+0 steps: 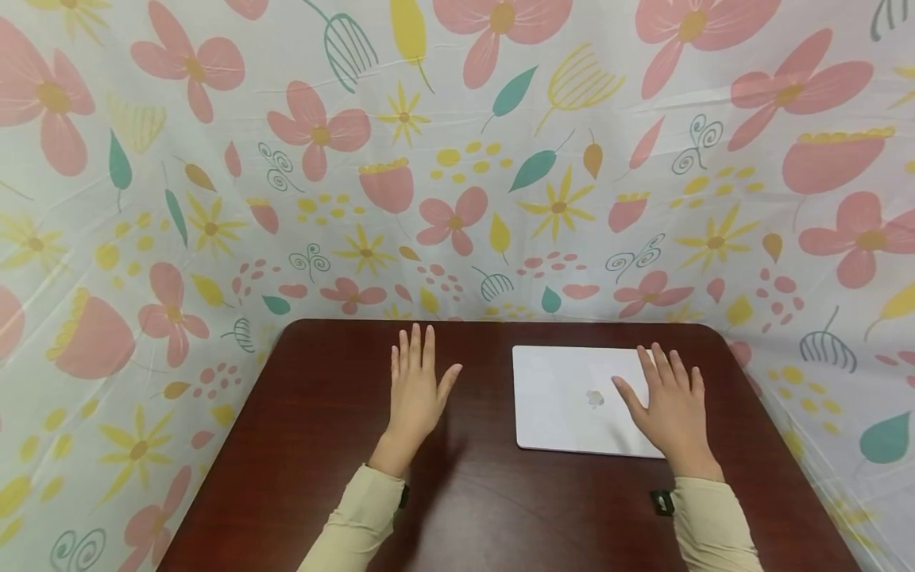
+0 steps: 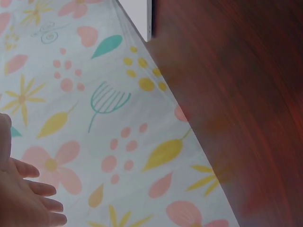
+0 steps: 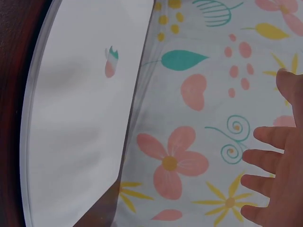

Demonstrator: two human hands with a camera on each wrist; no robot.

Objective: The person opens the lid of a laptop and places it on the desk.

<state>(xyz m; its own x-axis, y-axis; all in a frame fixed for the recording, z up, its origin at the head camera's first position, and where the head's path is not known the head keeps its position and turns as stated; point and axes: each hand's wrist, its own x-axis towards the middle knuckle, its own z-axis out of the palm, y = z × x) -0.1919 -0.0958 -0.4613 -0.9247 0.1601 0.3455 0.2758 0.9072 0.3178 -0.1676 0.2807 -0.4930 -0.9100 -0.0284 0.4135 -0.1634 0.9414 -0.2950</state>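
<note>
A closed silver laptop [image 1: 557,397] with an apple logo on its lid lies flat on the right half of the table. My right hand [image 1: 672,409] is held over the laptop's right end, fingers spread and straight, with nothing in it. To the left of the laptop, my left hand [image 1: 415,393] hovers above bare wood, its fingers straight and thumb out, also holding nothing. In the right wrist view the laptop lid [image 3: 80,113] shows faint hand shadows, and the right hand [image 3: 277,170] is at the edge. The left wrist view catches the left hand [image 2: 28,196] and a laptop corner [image 2: 142,19].
The dark reddish-brown wooden table [image 1: 322,429] has rounded far corners. Behind it and along both sides hangs a white cloth [image 1: 457,270] printed with pink, yellow and green flowers and leaves. A small black device [image 1: 662,502] sits at the right wrist.
</note>
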